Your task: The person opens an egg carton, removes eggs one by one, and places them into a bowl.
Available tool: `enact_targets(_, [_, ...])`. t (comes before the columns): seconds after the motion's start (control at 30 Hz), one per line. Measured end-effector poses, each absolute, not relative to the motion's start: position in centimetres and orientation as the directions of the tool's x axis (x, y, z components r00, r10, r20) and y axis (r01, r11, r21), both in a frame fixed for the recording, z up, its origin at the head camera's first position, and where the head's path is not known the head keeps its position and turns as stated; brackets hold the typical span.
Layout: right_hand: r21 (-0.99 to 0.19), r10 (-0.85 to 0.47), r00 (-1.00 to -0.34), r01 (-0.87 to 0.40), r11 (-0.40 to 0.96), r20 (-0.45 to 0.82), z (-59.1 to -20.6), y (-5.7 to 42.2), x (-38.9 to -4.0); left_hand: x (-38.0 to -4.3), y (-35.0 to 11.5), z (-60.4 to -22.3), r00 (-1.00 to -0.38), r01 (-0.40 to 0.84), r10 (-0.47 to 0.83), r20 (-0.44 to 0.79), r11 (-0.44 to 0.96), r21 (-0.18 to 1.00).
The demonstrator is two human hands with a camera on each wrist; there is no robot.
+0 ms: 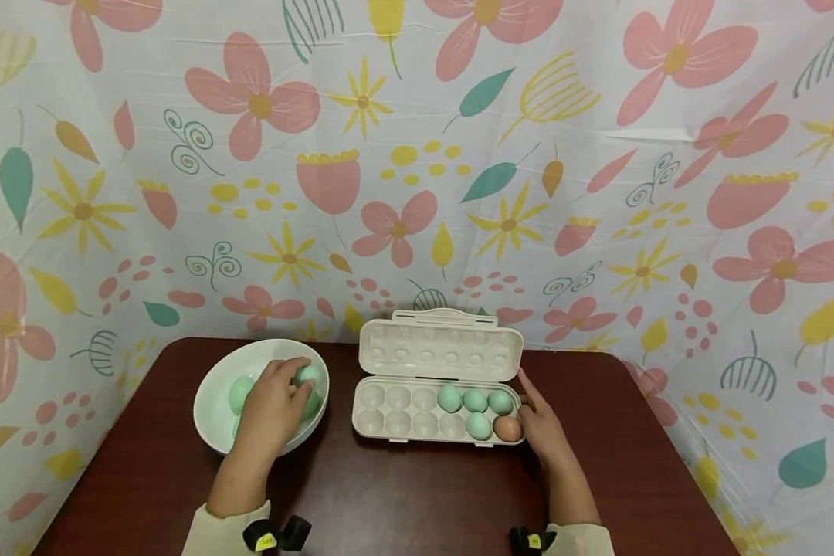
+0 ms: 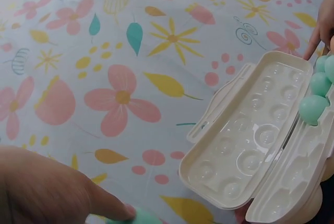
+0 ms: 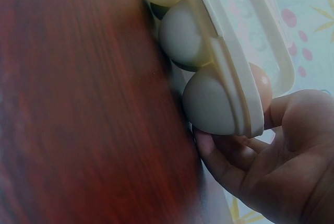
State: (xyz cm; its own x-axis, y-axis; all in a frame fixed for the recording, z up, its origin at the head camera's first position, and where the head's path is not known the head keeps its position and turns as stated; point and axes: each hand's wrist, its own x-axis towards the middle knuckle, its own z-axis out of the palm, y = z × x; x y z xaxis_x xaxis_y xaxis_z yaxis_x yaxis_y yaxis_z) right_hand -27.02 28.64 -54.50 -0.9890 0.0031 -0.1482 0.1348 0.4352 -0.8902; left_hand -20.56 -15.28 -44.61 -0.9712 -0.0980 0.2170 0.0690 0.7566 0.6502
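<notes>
My left hand [image 1: 274,405] reaches into the white bowl [image 1: 205,380] at the left of the table, its thumb and fingers pinching a pale green egg [image 1: 307,375]. More green eggs [image 1: 239,394] lie in the bowl, partly hidden by the hand. To the right stands a cream egg carton [image 1: 452,442] with its lid [image 1: 417,347] raised. Several green eggs [image 1: 449,398] and one brown egg [image 1: 507,428] fill its right end; the cups at the left are bare. My right hand [image 3: 292,151] grips that right end, thumb by the brown egg and fingers curled underneath.
Bowl and carton stand on a dark red-brown table [image 1: 417,502], a gap between them. Right behind the table's back edge hangs a flower-patterned cloth [image 1: 417,154], close to the carton lid.
</notes>
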Motion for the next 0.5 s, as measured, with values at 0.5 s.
enact_targets(0.5, [-0.902, 0.01, -0.991, 0.125, 0.413, -0.133, -54.42, 28.5, -27.14, -20.63, -16.24, -45.29, -0.999, 0.029, 0.006, 0.04, 0.793, 0.609])
